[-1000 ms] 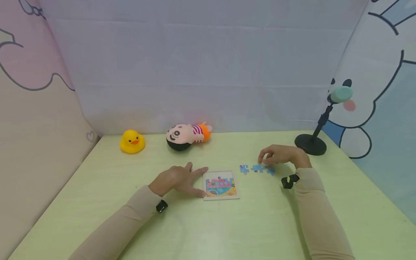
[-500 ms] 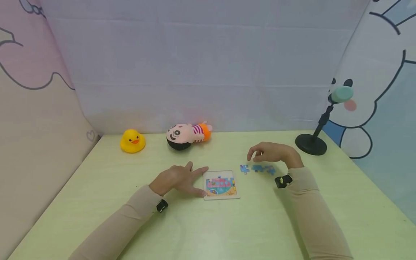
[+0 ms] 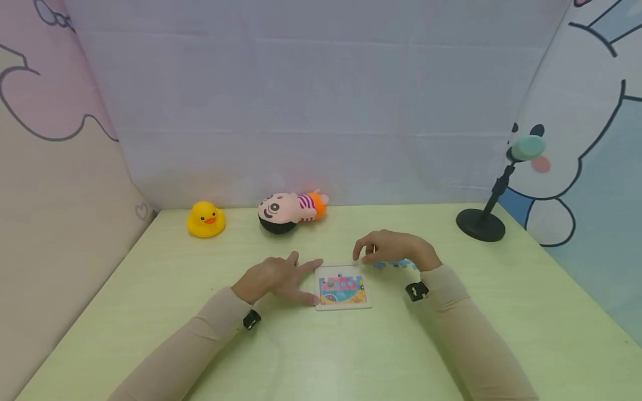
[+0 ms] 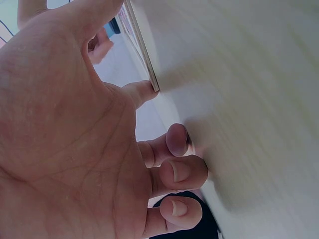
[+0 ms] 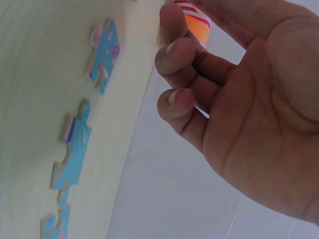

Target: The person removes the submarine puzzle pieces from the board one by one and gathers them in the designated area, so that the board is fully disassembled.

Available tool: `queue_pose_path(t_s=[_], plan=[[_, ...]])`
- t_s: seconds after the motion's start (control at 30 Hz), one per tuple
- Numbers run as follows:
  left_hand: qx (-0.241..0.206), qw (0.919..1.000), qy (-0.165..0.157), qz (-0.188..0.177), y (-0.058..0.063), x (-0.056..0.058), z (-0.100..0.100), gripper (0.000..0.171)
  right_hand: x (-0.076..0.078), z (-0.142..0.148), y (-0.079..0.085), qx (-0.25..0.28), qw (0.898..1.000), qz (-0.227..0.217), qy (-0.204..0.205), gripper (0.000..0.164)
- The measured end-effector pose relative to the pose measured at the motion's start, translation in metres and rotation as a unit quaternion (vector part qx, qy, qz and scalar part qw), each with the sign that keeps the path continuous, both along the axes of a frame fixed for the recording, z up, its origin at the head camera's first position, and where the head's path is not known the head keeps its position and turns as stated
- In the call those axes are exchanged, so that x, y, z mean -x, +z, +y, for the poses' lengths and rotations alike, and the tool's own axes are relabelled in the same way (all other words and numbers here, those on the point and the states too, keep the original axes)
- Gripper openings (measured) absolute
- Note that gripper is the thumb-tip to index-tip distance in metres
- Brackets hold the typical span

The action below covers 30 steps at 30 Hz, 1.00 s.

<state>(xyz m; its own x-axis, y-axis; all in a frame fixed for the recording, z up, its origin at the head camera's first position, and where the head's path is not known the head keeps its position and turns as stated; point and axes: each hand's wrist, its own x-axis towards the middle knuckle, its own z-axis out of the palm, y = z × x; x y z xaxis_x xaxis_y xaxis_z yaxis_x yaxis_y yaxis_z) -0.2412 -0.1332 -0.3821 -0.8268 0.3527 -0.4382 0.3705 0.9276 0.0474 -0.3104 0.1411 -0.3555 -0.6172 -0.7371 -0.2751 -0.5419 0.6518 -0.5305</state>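
Near the lower centre of the head view lies the puzzle board (image 3: 343,289), flat on the green table (image 3: 150,289); the left hand (image 3: 273,277) rests just left of it, fingers fairly straight, fingertip and thumb touching its left edge; the right hand (image 3: 391,248) hovers at the board's upper right corner with fingers curled, though whether it pinches a piece I cannot tell; loose blue puzzle pieces (image 5: 75,149) lie under it; further back, upper left, sit a yellow duck (image 3: 205,219) and a plush doll (image 3: 291,208); a black stand (image 3: 484,217) occupies the right.
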Motion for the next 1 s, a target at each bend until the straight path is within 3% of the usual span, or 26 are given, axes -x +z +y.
queue_pose_path(t_s=[0.4, 0.6, 0.77, 1.0], plan=[[0.016, 0.9998, -0.007, 0.010, -0.001, 0.000, -0.001, 0.091, -0.016, -0.045, -0.013, -0.021, 0.997, -0.003, 0.068, 0.016], [0.018, 0.9997, -0.010, 0.014, -0.001, 0.000, -0.001, 0.091, -0.025, -0.055, -0.014, -0.022, 0.998, -0.012, 0.060, 0.016], [0.025, 0.9995, -0.012, 0.012, -0.001, 0.002, -0.001, 0.092, -0.031, -0.062, -0.015, -0.041, 0.997, 0.010, 0.059, 0.021], [0.029, 0.9994, -0.014, 0.013, -0.001, 0.002, -0.001, 0.092, -0.035, -0.066, -0.013, -0.045, 0.997, 0.023, 0.051, 0.015]])
